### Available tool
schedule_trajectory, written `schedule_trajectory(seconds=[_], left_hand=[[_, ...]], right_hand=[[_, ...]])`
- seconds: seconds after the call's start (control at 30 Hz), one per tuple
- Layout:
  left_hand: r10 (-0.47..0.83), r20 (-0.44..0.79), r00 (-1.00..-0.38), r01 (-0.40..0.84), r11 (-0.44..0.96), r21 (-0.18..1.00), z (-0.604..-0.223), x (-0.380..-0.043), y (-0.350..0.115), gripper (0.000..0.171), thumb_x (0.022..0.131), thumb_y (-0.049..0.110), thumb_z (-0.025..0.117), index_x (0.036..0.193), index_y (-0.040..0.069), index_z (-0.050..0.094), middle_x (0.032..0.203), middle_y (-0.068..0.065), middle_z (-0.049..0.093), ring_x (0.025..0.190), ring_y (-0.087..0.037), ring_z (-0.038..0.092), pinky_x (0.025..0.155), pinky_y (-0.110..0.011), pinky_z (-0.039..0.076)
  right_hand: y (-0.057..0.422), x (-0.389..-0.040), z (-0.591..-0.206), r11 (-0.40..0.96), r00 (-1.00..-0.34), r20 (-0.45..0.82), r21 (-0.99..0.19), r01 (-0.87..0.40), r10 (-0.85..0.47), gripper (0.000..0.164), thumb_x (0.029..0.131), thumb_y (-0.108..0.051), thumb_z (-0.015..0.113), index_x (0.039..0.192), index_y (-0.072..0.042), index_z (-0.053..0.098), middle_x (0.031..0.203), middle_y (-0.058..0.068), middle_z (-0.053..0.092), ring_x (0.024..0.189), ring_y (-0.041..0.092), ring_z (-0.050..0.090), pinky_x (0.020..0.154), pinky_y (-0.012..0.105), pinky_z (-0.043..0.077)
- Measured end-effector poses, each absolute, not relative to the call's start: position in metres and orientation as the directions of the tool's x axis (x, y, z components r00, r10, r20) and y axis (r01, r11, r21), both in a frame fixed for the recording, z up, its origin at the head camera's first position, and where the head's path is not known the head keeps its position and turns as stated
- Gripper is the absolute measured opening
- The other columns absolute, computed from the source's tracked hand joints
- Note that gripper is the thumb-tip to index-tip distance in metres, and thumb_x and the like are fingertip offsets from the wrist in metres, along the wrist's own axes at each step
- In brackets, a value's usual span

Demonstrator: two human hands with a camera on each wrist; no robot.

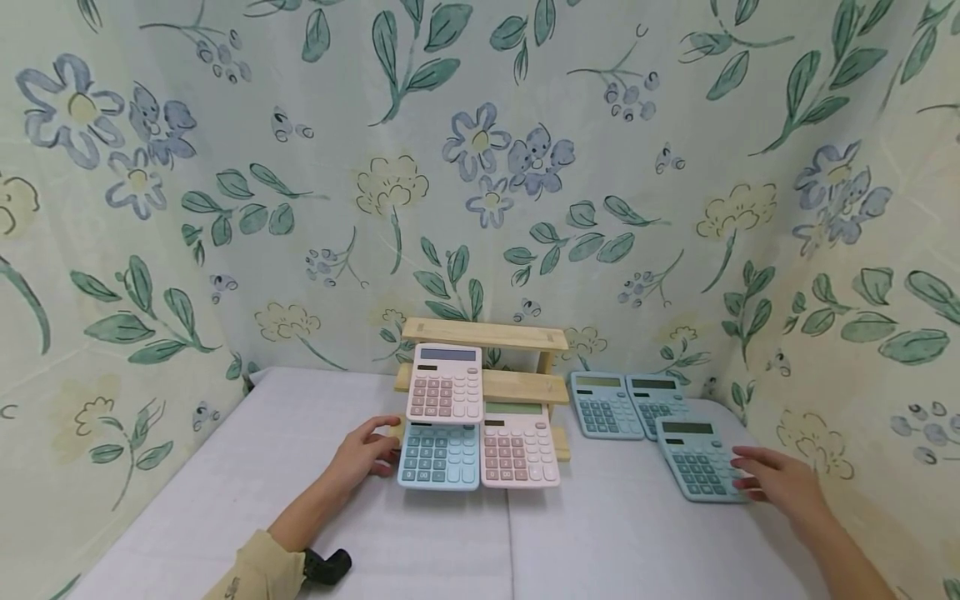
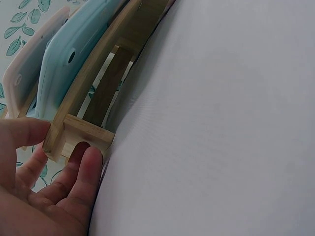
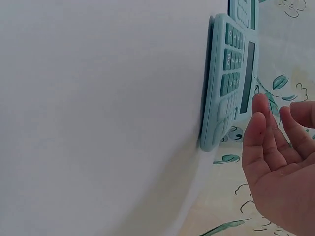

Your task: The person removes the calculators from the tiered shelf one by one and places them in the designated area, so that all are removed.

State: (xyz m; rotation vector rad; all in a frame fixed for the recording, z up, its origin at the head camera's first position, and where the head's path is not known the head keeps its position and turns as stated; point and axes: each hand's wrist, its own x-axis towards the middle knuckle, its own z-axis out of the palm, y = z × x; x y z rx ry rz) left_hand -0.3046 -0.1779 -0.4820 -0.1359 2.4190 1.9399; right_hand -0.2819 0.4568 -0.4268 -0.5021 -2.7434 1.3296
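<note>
Calculator (image 1: pixel 703 467) flat beside the loose right hand (image 1: pixel 783 483)

This calculator lies on the right of the white cloth (image 1: pixel 585 537). The right hand is half open, fingers loosely bent, gripping nothing; contact I cannot tell. The case looks light, stiff and rather smooth, so the long side edges should give the safest hold. The left hand (image 1: pixel 365 452) pinches the end of the wooden rack (image 1: pixel 525 387), which bears three more calculators (image 1: pixel 520 450). Two blue ones (image 1: pixel 606 408) lie farther back. The cloth is flat, with one straight crease; behind hangs a flowered curtain (image 1: pixel 322 225).

Wooden rack (image 1: pixel 527 387) partly hidden behind three calculators (image 1: pixel 445 385), right forearm (image 1: pixel 851 550) cropped
</note>
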Motion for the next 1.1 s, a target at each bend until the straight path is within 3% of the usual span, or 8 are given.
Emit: schedule_trajectory(seconds=[0.3,0.57,1.1], left_hand=[[-0.04,-0.082,-0.996,-0.089,0.216,0.972,-0.483,-0.305,-0.177,0.042,0.097,0.023,0.061,0.138,0.016,0.056,0.102,-0.009,0.072,0.085,-0.021,0.067,0.07,-0.033,0.058],[-0.052,-0.09,-0.995,-0.099,0.22,0.97,-0.48,-0.303,-0.177,0.043,0.096,0.022,0.061,0.139,0.016,0.055,0.102,-0.009,0.071,0.085,-0.021,0.067,0.07,-0.033,0.058],[-0.059,-0.098,-0.993,-0.109,0.214,0.971,-0.482,-0.306,-0.177,0.042,0.096,0.021,0.061,0.138,0.015,0.056,0.1,-0.009,0.072,0.084,-0.021,0.067,0.068,-0.033,0.058]], right_hand=[[0.432,-0.278,-0.414,0.533,-0.965,-0.092,-0.819,0.214,0.246,0.052,0.104,-0.024,0.048,0.145,0.007,0.044,0.127,0.028,0.063,0.089,0.023,0.071,0.076,0.034,0.06],[0.411,-0.275,-0.407,0.472,-0.981,-0.096,-0.866,0.167,0.17,0.052,0.105,-0.026,0.05,0.147,0.004,0.044,0.116,0.008,0.072,0.092,0.02,0.072,0.079,0.032,0.06],[0.371,-0.272,-0.398,0.385,-0.995,-0.075,-0.918,0.094,0.065,0.048,0.103,-0.033,0.057,0.142,-0.005,0.054,0.116,-0.001,0.07,0.095,0.02,0.071,0.083,0.034,0.059]])
